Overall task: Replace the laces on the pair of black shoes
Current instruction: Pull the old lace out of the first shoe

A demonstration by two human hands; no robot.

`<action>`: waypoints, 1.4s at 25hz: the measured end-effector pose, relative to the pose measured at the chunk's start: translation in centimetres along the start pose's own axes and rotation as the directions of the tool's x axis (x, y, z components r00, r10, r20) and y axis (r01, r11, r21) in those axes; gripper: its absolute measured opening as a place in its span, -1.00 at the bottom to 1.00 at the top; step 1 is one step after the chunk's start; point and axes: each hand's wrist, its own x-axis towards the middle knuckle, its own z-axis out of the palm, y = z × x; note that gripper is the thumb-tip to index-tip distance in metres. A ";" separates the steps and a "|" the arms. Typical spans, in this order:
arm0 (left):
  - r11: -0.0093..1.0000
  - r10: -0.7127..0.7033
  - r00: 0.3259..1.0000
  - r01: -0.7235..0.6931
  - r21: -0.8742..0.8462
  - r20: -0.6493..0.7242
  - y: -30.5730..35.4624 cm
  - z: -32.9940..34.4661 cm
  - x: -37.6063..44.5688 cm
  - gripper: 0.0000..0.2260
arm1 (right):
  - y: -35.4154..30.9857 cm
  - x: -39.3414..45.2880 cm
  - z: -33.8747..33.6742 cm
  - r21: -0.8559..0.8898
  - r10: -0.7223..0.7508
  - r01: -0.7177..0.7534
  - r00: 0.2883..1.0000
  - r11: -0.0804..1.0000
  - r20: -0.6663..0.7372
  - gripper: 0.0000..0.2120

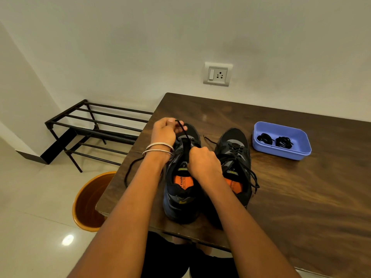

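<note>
Two black shoes with orange insoles stand side by side on the dark wooden table (301, 197), toes pointing away from me. My left hand (164, 131) pinches a black lace (181, 129) pulled up from the left shoe (180, 203) near its toe. One end of that lace trails off the table's left edge. My right hand (204, 163) grips the left shoe's tongue and right upper edge. The right shoe (234, 141) is laced, with loose ends hanging over its right side.
A blue plastic tray (301, 151) at the right holds two coiled black laces (276, 140). An orange bucket (88, 199) stands on the floor left of the table. A black metal shoe rack (96, 125) sits against the wall. A wall socket (217, 74) is behind the table.
</note>
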 end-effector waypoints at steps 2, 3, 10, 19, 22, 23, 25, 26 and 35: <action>0.885 -0.022 0.998 -0.008 -0.465 -0.058 1.3 -0.4 -0.1 -0.76 | -0.1 -0.1 0.0 0.008 0.002 -0.002 1.000 1.000 -0.001 -0.82; 0.796 -0.024 0.996 -0.030 -0.604 -0.081 1.9 -0.8 0.2 -0.76 | -0.1 0.0 0.0 0.013 0.004 -0.004 1.000 1.000 0.001 -0.82; 0.769 0.285 0.948 -0.316 0.556 0.144 0.4 -1.9 0.5 -0.90 | -0.1 -0.1 -0.1 -0.011 -0.019 0.019 1.000 1.000 -0.015 -0.82; 0.402 0.067 0.969 -0.245 0.882 0.238 -2.2 0.2 1.3 -0.84 | 0.0 0.1 0.0 -0.019 -0.004 0.003 1.000 1.000 -0.010 -0.78; 0.813 0.032 0.995 -0.078 0.577 0.090 -1.6 -0.8 0.9 -0.79 | 0.1 -0.1 0.1 -0.008 0.006 -0.006 1.000 1.000 -0.004 -0.82; 0.936 0.009 0.999 -0.027 0.350 0.053 -1.2 -1.1 0.8 -0.75 | 0.1 -0.1 0.1 -0.003 0.006 -0.006 1.000 1.000 -0.007 -0.83; 0.962 -0.071 0.997 0.075 -0.262 0.026 0.2 -1.5 0.5 -0.73 | 0.1 -0.1 0.1 0.007 0.007 -0.007 1.000 1.000 -0.010 -0.84; 0.855 -0.082 0.996 0.091 -0.510 0.040 0.8 -1.8 0.6 -0.74 | 0.0 -0.1 0.1 0.014 0.011 -0.011 1.000 1.000 -0.009 -0.84; 0.827 0.322 0.938 -0.344 0.445 0.129 -0.5 -1.6 0.8 -0.91 | 0.0 -0.1 0.1 0.011 0.011 -0.011 1.000 1.000 -0.015 -0.84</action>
